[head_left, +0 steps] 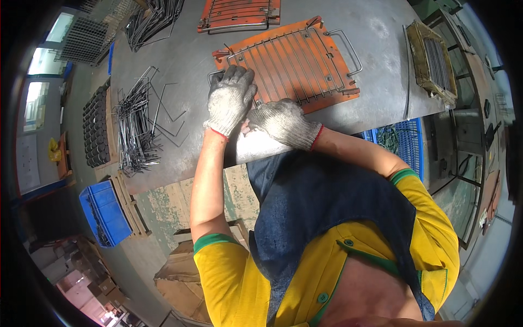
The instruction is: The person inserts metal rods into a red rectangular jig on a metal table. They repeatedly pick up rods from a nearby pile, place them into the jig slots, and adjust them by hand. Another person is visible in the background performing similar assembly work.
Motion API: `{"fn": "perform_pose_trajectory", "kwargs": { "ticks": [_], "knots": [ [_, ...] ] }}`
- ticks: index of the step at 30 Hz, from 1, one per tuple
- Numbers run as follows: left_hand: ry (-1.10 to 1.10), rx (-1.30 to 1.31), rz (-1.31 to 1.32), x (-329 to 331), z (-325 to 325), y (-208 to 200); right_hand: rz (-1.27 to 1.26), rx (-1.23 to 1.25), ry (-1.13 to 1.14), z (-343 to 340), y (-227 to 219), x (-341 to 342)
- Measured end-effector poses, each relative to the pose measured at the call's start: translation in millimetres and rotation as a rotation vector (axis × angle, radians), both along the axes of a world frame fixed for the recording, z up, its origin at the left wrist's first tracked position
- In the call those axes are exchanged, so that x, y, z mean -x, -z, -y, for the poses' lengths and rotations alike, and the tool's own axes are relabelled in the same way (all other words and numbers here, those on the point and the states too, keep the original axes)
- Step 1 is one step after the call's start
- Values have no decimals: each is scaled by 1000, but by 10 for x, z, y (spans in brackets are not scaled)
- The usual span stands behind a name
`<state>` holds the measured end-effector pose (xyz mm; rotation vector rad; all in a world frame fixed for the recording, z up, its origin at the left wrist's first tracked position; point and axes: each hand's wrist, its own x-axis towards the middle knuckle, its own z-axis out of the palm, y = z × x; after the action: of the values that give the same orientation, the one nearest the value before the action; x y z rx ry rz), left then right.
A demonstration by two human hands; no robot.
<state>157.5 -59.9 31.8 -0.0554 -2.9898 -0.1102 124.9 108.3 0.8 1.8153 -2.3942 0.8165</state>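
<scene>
Our left grip [231, 101], gloved in grey-white knit, bends over the lower left corner of an orange plate [338, 97], its fingers close together; our right grip [280, 121] comes in from the right, folded at the near edge beside it. We cannot tell whether either pinches anything, as the fingertips are hidden. The plate lies near the front of the grey metal surface [376, 60], with a wire rack [289, 62] on top of it.

Our gloves cover that near left corner, and a wire loop at the left end is partly behind the left one; the loop handle [351, 52] at the right end stands clear of the gloves. Beyond is a second orange plate [239, 13] with wires across it. To our left lie a heap of bent wires [136, 128] and a few loose ones [171, 117]; another bundle [155, 22] sits farther off. A wooden box of rods [433, 62] is at the right edge, and a blue basket [408, 141] below it.

A sheet [27, 163] hangs on the left wall, its marks too small to read.

The plate's long axis runs left to right, the right end slanting away from us; the rack's closely spaced bars cross it, running from far edge to near.
</scene>
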Motion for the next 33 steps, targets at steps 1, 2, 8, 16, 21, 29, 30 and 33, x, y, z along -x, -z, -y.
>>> {"fn": "perform_pose_trajectory", "kwargs": {
  "ticks": [1,2,8,16,21,29,30,33],
  "knots": [
    [5,29,-28,-6,4,7,4,-19,-14,3,-1,9],
    [7,58,-56,-26,18,21,9,-38,-31,12,-23,17],
    [3,97,-167,-22,45,141,82,-9,0,43,-105,47],
    [-92,93,-84,-22,-54,122,293,-34,-157,154,141,202],
    [-50,56,-129,7,-45,87,281,-50,-229,194,261,260],
    [-725,-585,-139,-370,212,163,197,197,-43,-730,132,366],
    [-699,-572,202,-469,352,187,416,25,52,-950,34,343],
    [-793,-1440,325,-535,43,39,460,10,183,-1560,192,335]
  ]
}}
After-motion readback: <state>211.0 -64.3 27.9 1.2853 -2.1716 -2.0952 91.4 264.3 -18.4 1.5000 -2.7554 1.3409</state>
